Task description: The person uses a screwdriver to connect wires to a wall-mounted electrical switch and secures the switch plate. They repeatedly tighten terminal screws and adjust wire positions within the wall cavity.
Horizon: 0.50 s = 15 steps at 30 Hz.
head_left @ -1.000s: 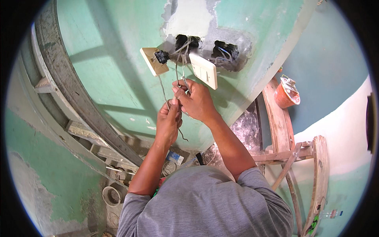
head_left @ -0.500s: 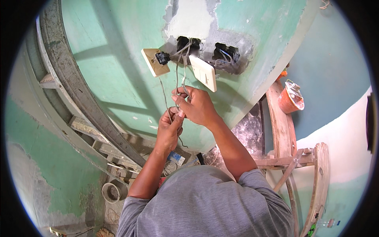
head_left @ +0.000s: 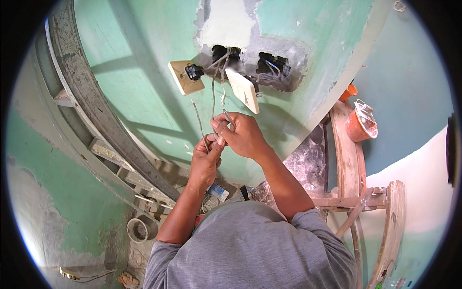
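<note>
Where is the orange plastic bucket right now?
In the head view, the orange plastic bucket sits on the right, atop the wooden ladder, beside the green wall and right of both hands.

At upper centre two wall boxes sit side by side; two cover plates hang beside them. Wires drop to both hands mid-frame; a bucket hangs at right.

Orange bucket is seen on a wooden ladder, right side. Tape roll is seen on the floor, lower left.
</note>
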Available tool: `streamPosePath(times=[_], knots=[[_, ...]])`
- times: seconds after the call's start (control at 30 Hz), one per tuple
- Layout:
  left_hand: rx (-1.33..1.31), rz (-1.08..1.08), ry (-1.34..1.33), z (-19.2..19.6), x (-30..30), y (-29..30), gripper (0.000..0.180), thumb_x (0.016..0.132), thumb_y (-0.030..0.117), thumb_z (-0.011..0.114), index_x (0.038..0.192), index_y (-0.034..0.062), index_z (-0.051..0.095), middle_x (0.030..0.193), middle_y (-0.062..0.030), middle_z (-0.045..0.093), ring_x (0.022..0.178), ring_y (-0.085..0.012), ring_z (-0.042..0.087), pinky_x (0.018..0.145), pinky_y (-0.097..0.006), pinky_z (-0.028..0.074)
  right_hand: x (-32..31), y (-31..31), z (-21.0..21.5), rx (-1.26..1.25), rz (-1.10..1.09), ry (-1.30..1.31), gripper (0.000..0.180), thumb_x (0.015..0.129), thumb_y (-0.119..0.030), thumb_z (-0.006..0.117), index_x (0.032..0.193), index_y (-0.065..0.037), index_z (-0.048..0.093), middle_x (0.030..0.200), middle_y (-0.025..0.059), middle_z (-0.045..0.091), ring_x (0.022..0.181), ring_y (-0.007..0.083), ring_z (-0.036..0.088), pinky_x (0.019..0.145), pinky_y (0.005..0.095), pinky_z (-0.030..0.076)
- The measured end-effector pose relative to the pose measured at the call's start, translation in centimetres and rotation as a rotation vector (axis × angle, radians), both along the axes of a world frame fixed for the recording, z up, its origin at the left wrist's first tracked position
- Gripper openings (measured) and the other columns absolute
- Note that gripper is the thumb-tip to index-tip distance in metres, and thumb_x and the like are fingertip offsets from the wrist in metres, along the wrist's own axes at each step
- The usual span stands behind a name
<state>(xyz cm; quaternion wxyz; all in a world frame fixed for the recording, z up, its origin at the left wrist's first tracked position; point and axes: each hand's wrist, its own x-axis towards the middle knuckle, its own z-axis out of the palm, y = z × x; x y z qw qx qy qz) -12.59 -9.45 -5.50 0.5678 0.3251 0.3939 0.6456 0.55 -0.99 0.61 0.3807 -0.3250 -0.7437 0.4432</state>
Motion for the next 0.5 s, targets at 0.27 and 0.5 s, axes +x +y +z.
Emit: streamPosePath(times=[0.27, 0.5], knots=[[-0.008, 0.091, -0.003, -1.1, -0.3, 0.7, 0.014, 0.097, 0.02, 0.079, 0.102, 0.0137, 0.068, 0.084, 0.0055, 0.066, 0.056, 0.0007, 0.039, 0.048, -0.021, 0.027, 2.2, -1.3, 0.4, 0.376, 0.014, -0.095, 0.036, 0.09, -0.03, 0.082, 0.112, -0.002, 0.076, 0.09, 0.0056, 0.069, 0.058, 0.0129, 0.047, 0.056, 0.0306, 0.042], [0.029, 0.023, -0.037, -1.3, -0.4, 1.2, 0.017, 0.097, 0.023, 0.08, 0.096, 0.0122, 0.066, 0.087, 0.0005, 0.073, 0.055, 0.001, 0.04, 0.047, -0.021, 0.027, 3.5, -1.3, 0.1, 0.364, 0.062, -0.139, 0.044, 0.085, -0.035, 0.087, 0.118, -0.007, 0.077, 0.096, 0.0033, 0.069, 0.058, 0.0114, 0.045, 0.054, 0.0289, 0.041]])
